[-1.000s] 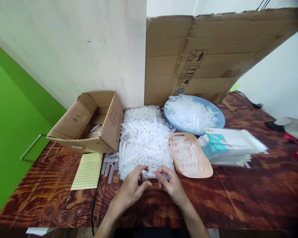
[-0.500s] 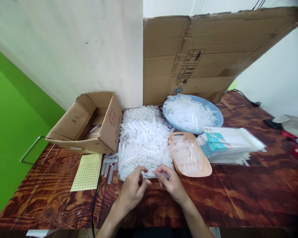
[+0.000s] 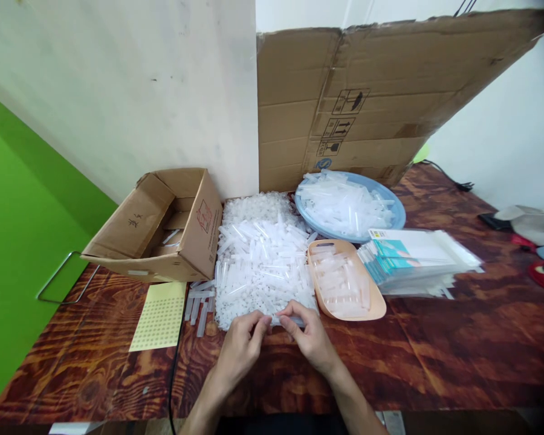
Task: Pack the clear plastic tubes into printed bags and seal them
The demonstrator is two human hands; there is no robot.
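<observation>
Both hands meet at the near edge of a wide heap of small clear plastic pieces [image 3: 265,275], with tube-like pieces on top and tiny ones nearer me. Thumb and fingertips of my left hand [image 3: 245,343] are pinched together; whatever lies between them is too small to tell. My right hand [image 3: 312,338] is closed on a translucent plastic tube [image 3: 298,321], which shows between its thumb and fingers and points toward the left fingertips. Beside the right hand stands a peach plastic basket [image 3: 378,307] with several clear tubes in it.
An open cardboard box [image 3: 199,235] stands left, with a yellow sticker sheet [image 3: 159,317] and loose tubes [image 3: 202,317] before it. Behind the basket are a blue basin [image 3: 399,211] full of tubes and stacked plastic packets [image 3: 417,260]. Large cardboard [image 3: 381,78] leans behind. A black cable [image 3: 174,368] crosses the front edge.
My left thumb and fingers have come together from a looser curl, and the left fingertips are closer to the right ones. My right hand stays on the tube. The view has shifted slightly.
</observation>
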